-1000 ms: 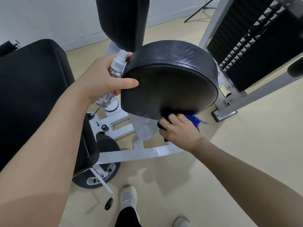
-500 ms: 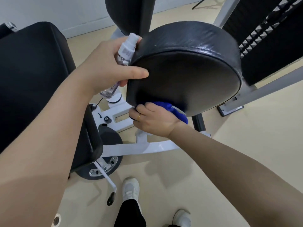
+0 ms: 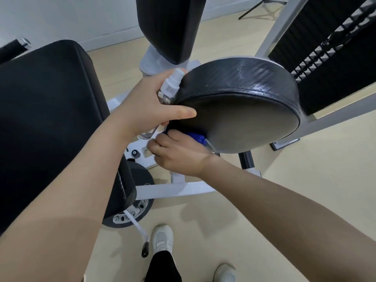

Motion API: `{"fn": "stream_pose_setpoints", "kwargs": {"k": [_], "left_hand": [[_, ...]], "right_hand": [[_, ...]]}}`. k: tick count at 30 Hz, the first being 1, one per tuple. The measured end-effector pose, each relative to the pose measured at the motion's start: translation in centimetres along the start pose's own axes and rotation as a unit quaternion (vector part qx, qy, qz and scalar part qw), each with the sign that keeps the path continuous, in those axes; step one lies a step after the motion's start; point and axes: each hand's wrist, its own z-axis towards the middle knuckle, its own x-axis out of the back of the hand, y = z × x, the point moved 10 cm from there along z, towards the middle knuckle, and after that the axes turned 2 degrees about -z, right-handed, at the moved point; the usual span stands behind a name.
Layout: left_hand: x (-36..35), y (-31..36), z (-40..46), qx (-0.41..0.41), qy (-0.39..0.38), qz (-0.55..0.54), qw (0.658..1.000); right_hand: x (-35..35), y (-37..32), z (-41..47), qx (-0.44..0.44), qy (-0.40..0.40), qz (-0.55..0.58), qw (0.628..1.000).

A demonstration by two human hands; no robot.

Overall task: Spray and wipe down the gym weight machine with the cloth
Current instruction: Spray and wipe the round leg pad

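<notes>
My right hand [image 3: 179, 152] clutched the crumpled blue cloth [image 3: 196, 136] under the round black vinyl pad [image 3: 240, 106], my left hand [image 3: 150, 104] gripping the small clear spray bottle [image 3: 169, 88]; much of the machine probably remained unwiped.

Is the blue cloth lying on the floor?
No, the right hand holds the blue cloth against the lower edge of the round black pad, well above the floor.

The right hand [image 3: 179, 153] travelled leftward along the lower rim of the round pad [image 3: 240, 102] — from the bottom centre to the near-left edge, just under the left hand [image 3: 150, 102]. The blue cloth [image 3: 196, 137] moved with it and showed less — mostly covered by the fingers.
</notes>
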Motion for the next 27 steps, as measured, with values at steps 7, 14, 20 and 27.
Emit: {"fn": "stream_pose_setpoints", "kwargs": {"k": [7, 14, 20, 27], "left_hand": [[-0.1, -0.9, 0.6, 0.045, -0.01, -0.029, 0.999], [-0.9, -0.1, 1.4, 0.113, -0.073, -0.035, 0.99], [-2.0, 0.4, 3.2, 0.158, -0.139, -0.011, 0.977], [-4.4, 0.2, 1.7, 0.214, 0.05, -0.054, 0.974]], "right_hand": [[-3.2, 0.4, -10.6, 0.003, -0.132, 0.043, 0.99], [10.4, 9.2, -13.0, -0.224, 0.142, 0.12, 0.957], [13.2, 16.1, -19.1, -0.425, 0.179, 0.228, 0.858], [7.9, 20.0, -21.5, -0.496, 0.1, 0.502, 0.701]]}}
